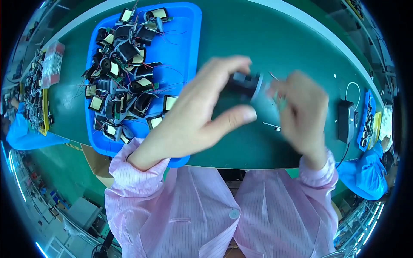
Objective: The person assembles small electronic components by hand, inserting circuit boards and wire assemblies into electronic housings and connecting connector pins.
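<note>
My left hand [195,112] holds a small black electronic housing [244,84] with a pale grey rim at its fingers, the thumb standing off below it. Close to the housing's right side is my right hand [304,112], blurred, its fingers curled together. Whatever lies in that pinch is too smeared to make out. Beneath the left wrist and forearm, a blue tray [195,38] reaches to the table's near edge. Similar black housings [127,50] with grey rims, cream pads and thin red and black wires are heaped in it.
A small thin metal piece [272,126] lies on the green table [241,148] between my hands. To the right are a black power adapter [345,120] with a cable and another blue tray [365,122]. A clear box [52,64] stands far left. Blue-sleeved people [363,178] sit on both sides.
</note>
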A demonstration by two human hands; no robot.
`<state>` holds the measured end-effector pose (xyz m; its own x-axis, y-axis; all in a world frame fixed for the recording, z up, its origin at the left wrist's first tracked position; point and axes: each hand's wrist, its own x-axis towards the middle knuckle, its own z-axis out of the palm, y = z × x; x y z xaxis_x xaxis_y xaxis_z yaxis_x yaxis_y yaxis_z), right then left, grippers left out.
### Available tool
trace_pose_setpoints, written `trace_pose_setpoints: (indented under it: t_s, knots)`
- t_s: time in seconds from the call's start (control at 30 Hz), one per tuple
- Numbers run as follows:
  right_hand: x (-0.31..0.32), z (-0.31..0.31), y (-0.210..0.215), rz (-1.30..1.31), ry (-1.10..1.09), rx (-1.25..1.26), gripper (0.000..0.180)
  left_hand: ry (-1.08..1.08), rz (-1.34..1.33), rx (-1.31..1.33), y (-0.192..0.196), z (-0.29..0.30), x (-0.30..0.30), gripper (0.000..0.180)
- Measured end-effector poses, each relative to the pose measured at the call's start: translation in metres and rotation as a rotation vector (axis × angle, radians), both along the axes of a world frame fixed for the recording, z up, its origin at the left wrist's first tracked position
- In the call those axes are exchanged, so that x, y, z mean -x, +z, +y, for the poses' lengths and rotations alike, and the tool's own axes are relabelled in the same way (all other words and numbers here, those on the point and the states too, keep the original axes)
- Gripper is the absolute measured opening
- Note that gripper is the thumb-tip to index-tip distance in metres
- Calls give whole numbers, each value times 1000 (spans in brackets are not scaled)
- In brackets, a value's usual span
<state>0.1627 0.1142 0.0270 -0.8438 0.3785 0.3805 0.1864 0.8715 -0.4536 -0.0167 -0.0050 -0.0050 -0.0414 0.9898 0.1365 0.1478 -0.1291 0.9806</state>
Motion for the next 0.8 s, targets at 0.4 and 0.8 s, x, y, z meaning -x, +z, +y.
trace_pose_setpoints:
  t_s: [0.4, 0.8]
  knots:
    - [4, 327, -124, 178, 505, 1528, 27, 637, 1462, 34, -28, 13, 54, 23]
    - [4, 130, -39, -332, -445, -26, 15, 843, 1457, 17, -15, 11, 50, 35]
